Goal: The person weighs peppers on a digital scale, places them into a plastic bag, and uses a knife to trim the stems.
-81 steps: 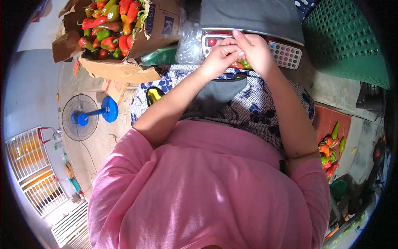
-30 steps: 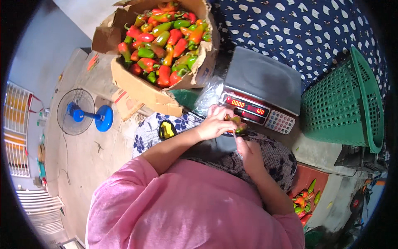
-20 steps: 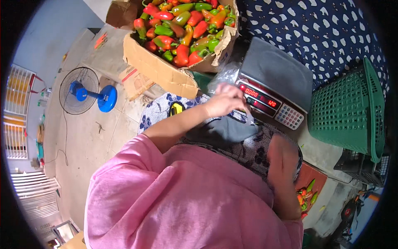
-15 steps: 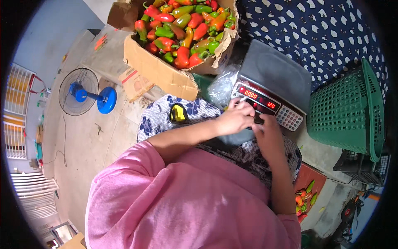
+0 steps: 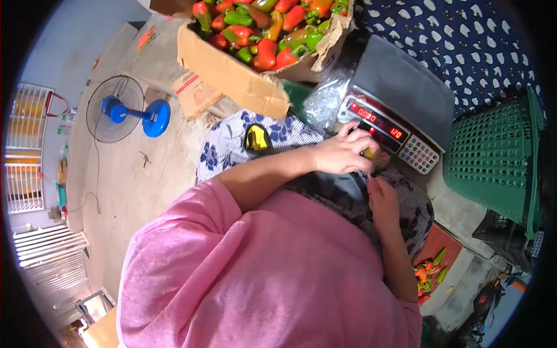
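Note:
My left hand [image 5: 345,152] is curled at the front edge of a digital scale [image 5: 403,87], its fingers around what looks like a yellow-green pepper [image 5: 369,153], mostly hidden by them. Just below it, my right hand [image 5: 384,203] has its fingertips drawn together close to the left fingers; whatever they pinch is too small to make out. The scale's red display is lit, and nothing lies on its grey plate. Beneath both hands, dark material [image 5: 336,188] lies over the patterned cloth [image 5: 223,145] on my lap.
A torn cardboard box [image 5: 232,75] full of red and green peppers stands ahead. Clear plastic [image 5: 326,101] sits between box and scale. A green basket [image 5: 487,156] is at right, loose peppers [image 5: 429,274] lower right, a blue fan [image 5: 155,118] at left. A yellow-black object [image 5: 257,138] rests on my lap.
My hands have come down off the scale's panel toward my lap, and the yellow-green item now shows between the left fingers. The whole view has shifted slightly.

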Demonstrator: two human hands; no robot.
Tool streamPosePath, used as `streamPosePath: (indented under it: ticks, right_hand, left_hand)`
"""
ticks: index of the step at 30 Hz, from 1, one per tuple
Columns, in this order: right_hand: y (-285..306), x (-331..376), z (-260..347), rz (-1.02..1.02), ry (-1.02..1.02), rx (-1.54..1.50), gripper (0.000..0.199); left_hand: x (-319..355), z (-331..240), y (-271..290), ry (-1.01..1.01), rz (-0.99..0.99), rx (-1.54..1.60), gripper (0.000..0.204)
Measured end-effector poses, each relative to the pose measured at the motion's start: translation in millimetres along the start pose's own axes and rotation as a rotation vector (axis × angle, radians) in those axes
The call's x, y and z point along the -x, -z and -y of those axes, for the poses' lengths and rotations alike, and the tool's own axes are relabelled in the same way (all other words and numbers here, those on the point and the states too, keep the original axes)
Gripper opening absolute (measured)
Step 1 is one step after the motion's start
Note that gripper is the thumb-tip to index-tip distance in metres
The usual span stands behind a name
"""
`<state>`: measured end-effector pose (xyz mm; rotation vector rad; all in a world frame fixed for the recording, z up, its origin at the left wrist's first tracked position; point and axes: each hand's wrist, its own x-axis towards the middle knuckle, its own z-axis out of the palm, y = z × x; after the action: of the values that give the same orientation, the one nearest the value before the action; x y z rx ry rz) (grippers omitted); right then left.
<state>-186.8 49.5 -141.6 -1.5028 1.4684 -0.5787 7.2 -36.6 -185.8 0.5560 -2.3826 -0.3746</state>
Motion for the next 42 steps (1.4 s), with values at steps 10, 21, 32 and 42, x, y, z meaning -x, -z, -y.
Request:
streamPosePath:
  ticks: [10,21,32,42]
  right_hand:
    - [5.2,16.1,3.2,0.037,-0.271,-0.410,0.024]
    - [-9.6,1.3,-4.7,0.213,0.667,0.476,0.022]
    - [-2.7,-9.0,6.0,0.073,0.549,0.018,0.019]
    - [25.0,-7.9,40.2,0.522,0.562,-0.555,0.013]
  left_hand:
    - [-8.5,1.4,6.1,-0.040,-0.006,-0.107,0.004]
    - [-60.9,-26.4,137.7,0.616,-0.576,0.608,0.016]
    - [-54.5,-20.4,165.4,0.678,-0.544,0.483,0.016]
    - [-47.6,-87.8,92.9,0.296,0.132,0.399,0.011]
